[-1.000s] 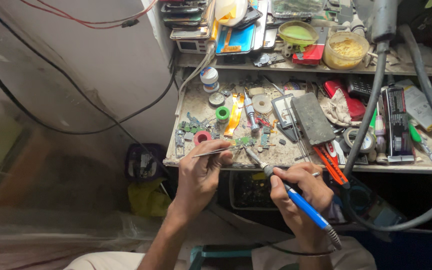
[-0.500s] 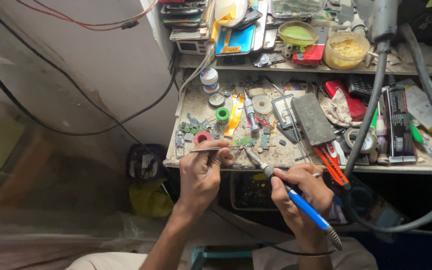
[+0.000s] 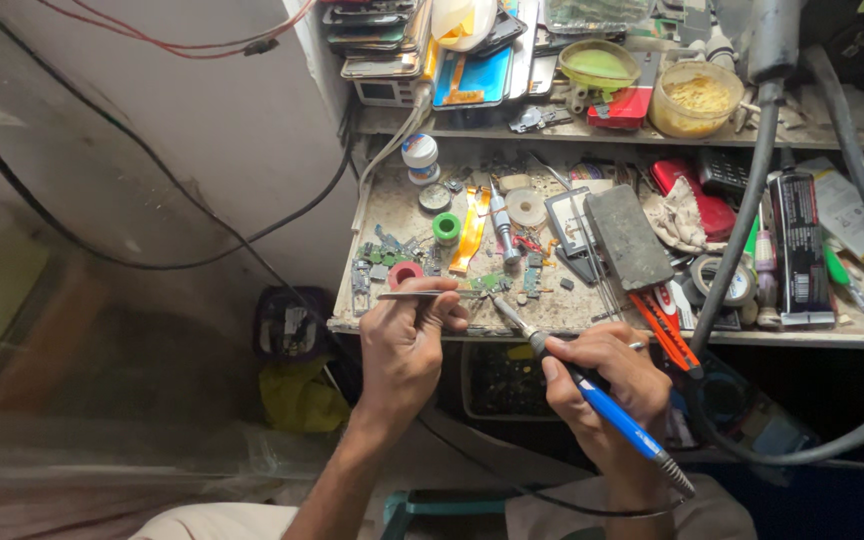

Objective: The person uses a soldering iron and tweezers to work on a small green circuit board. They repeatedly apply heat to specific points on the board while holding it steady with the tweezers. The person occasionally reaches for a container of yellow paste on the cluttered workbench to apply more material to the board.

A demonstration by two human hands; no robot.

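Head view: the left hand (image 3: 407, 345) pinches tweezers (image 3: 427, 294), their tips reaching a small green board (image 3: 489, 283) near the bench (image 3: 552, 318) front edge. The right hand (image 3: 607, 385) is closed around a blue soldering iron (image 3: 592, 395), its tip (image 3: 500, 303) just beside the board. The board lies unclamped among loose parts, so a push from the iron may well slide it off the edge or smear solder. The hot tip is also near the left fingers, and the crowded scraps could catch the tweezers.
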